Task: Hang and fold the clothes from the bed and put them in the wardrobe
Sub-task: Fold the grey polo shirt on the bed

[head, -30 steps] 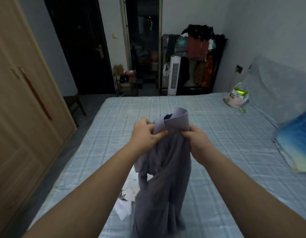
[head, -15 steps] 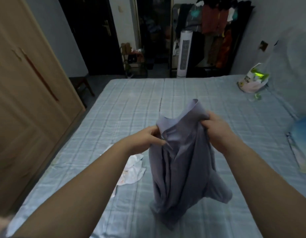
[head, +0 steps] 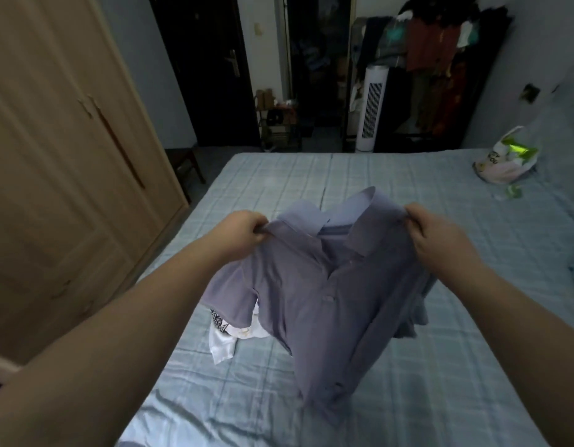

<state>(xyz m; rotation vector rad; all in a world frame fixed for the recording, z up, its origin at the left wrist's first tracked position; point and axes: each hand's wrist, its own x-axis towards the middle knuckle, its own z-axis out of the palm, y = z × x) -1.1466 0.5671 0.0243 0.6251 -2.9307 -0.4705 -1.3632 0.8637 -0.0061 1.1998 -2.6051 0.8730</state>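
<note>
Above the checked blue bed [head: 392, 195], a lavender-grey polo shirt [head: 324, 295] with collar and buttoned placket hangs spread, its hem reaching the sheet, the left hand [head: 240, 233] and right hand [head: 440, 240] each pinching a shoulder. Partly hidden behind it lies a white printed garment [head: 226, 340]; the closed wooden wardrobe [head: 60, 156] stands left, a plastic bag [head: 505, 156] far right.

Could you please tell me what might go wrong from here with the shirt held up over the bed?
1. The left hand and right hand pinch only the shoulders of the shirt; one side hangs bunched, so laying it down may set creases.
2. The white garment lies on the bed beneath the hanging shirt and could get caught in the fold.
3. The wardrobe looks closed while both hands are busy.
</note>
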